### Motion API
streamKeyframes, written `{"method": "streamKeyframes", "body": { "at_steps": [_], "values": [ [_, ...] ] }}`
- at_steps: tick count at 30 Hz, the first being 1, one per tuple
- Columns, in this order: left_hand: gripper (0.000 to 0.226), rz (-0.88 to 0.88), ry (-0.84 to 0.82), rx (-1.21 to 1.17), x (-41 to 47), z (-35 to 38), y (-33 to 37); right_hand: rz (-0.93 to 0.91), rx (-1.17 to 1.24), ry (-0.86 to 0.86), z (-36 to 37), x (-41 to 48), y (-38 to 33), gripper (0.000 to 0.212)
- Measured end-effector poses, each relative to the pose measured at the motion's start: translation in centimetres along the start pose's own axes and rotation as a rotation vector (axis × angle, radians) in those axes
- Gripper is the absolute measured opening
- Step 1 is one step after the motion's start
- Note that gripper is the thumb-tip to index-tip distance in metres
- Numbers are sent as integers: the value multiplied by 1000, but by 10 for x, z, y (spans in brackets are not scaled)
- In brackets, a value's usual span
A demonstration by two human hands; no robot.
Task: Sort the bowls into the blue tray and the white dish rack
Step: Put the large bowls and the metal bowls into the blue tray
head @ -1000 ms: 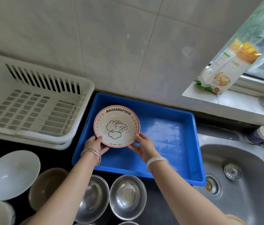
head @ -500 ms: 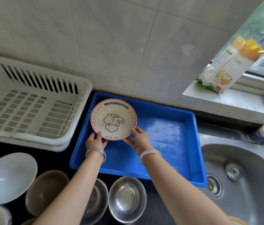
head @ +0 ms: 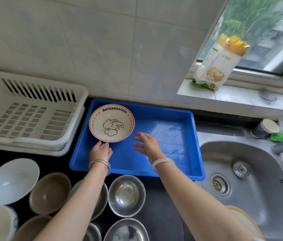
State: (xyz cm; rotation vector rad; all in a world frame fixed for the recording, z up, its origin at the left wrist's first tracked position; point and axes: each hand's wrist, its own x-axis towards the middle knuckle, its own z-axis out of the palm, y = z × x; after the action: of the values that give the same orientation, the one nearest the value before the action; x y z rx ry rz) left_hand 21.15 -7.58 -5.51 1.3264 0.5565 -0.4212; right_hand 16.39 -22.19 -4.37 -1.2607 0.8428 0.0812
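Observation:
A pink-rimmed bowl (head: 111, 122) with a cartoon elephant and "BAIXIANGFOOD" lettering lies in the far left corner of the blue tray (head: 163, 133). My left hand (head: 100, 151) reaches over the tray's near wall, its fingertips at the bowl's near rim. Right of the bowl, my right hand (head: 146, 144) hovers over the tray floor with fingers spread, holding nothing. The white dish rack (head: 33, 119) stands left of the tray with no bowls in it. On the dark counter in front are several steel bowls (head: 126, 195), a white bowl (head: 12, 180) and a brown bowl (head: 50, 192).
A steel sink (head: 241, 171) lies right of the tray. A food carton (head: 219, 63) stands on the window sill behind it, and a paper cup (head: 266, 127) sits at the sink's far edge. The tiled wall runs close behind the tray and rack.
The bowl has gone from being held over the tray by both hands to lying in its far left corner. My right hand has let go and pulled back to the right.

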Motion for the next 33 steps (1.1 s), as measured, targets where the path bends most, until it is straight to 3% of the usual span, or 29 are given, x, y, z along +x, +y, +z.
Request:
{"method": "streamKeyframes", "body": {
  "at_steps": [3,9,15,20,26,33],
  "values": [
    [47,8,-43,83,-35,12,-11,-84,-74,10,-32,-30,-1,25],
    [28,5,-301,442,-124,60,-72,-201,-365,178,-132,-98,27,22],
    [28,108,-621,897,-196,91,-146,-119,-623,460,-237,-160,79,22],
    [38,139,-765,1215,-224,100,-186,-69,-762,646,-288,-201,115,35],
    [35,-172,-722,950,-236,97,-205,-20,-684,639,-313,-222,143,25],
    [32,-179,-675,896,-232,97,-193,-22,-698,604,-308,-222,133,23]
  ]
}}
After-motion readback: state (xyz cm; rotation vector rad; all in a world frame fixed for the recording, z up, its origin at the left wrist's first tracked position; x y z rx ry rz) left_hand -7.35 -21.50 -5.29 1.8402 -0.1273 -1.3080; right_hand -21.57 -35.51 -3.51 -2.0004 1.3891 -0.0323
